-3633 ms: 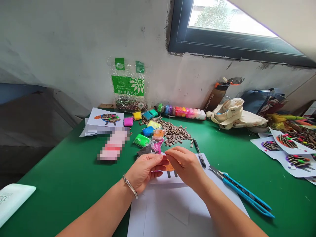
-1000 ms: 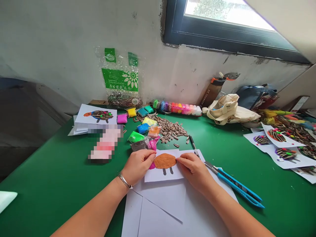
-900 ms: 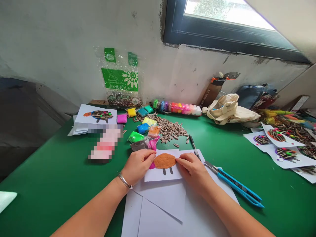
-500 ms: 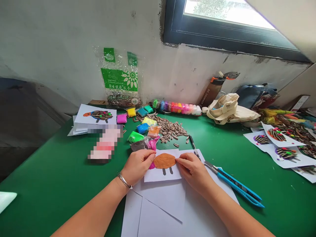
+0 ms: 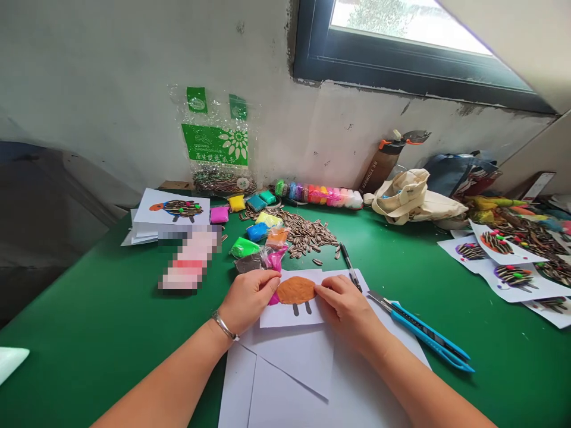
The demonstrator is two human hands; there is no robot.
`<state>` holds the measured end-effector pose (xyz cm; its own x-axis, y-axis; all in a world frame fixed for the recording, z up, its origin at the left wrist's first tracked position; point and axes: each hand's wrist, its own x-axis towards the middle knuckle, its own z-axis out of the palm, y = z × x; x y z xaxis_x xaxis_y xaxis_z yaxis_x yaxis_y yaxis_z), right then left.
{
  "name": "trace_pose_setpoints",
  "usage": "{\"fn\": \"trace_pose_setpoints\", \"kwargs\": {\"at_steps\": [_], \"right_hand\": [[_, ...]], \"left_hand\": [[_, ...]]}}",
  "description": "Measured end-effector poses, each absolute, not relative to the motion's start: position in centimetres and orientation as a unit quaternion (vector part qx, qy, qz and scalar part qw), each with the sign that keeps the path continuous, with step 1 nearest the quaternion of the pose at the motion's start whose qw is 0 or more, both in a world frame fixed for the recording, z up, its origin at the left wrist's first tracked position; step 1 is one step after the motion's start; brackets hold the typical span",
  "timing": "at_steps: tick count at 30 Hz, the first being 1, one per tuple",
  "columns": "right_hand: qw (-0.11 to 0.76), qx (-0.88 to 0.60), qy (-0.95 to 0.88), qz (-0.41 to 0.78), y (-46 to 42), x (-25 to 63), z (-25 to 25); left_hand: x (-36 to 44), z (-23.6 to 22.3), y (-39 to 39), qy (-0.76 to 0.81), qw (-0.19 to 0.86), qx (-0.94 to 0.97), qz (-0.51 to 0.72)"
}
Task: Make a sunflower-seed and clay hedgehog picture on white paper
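Note:
A small white card (image 5: 285, 315) lies on larger white sheets (image 5: 289, 380) on the green table (image 5: 102, 321). On the card sits a flat orange clay oval (image 5: 295, 289) with two dark legs drawn below it and a bit of pink clay at its left end. My left hand (image 5: 250, 297) rests at the oval's left edge, fingers curled and pressing on the card and the pink clay. My right hand (image 5: 343, 306) is at the oval's right edge, its fingertips pinched against the clay.
A blue utility knife (image 5: 423, 336) and a black pen (image 5: 350, 267) lie to the right of my hands. Behind are small clay packets (image 5: 250, 238), a pile of sunflower seeds (image 5: 307, 232), a seed bag (image 5: 218, 148), a bottle (image 5: 386, 160), a cloth bag (image 5: 414, 199). Finished seed pictures (image 5: 504, 261) lie far right.
Earlier both hands held the clay piece above the card. Now the oval lies flat on the card and my fingertips press its edges. My right fingers have crept slightly left onto the clay.

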<state>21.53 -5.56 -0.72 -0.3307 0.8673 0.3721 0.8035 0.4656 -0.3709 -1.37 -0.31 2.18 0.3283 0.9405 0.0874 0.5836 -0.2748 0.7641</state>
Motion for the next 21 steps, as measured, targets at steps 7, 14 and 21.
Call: {"fn": "trace_pose_setpoints", "kwargs": {"at_steps": [7,14,21], "right_hand": [[0.290,-0.538,-0.786,0.097,-5.60,22.05,-0.99],[0.265,-0.510,-0.816,0.068,-5.46,21.65,-0.89],[0.295,-0.520,-0.793,0.114,-5.51,22.02,-0.82]], "left_hand": [[-1.40,2.15,-0.32,0.507,0.321,0.752,0.273],[-1.40,2.09,-0.31,0.508,0.322,0.752,0.271],[-1.42,2.05,-0.27,0.507,0.321,0.751,0.273]]}}
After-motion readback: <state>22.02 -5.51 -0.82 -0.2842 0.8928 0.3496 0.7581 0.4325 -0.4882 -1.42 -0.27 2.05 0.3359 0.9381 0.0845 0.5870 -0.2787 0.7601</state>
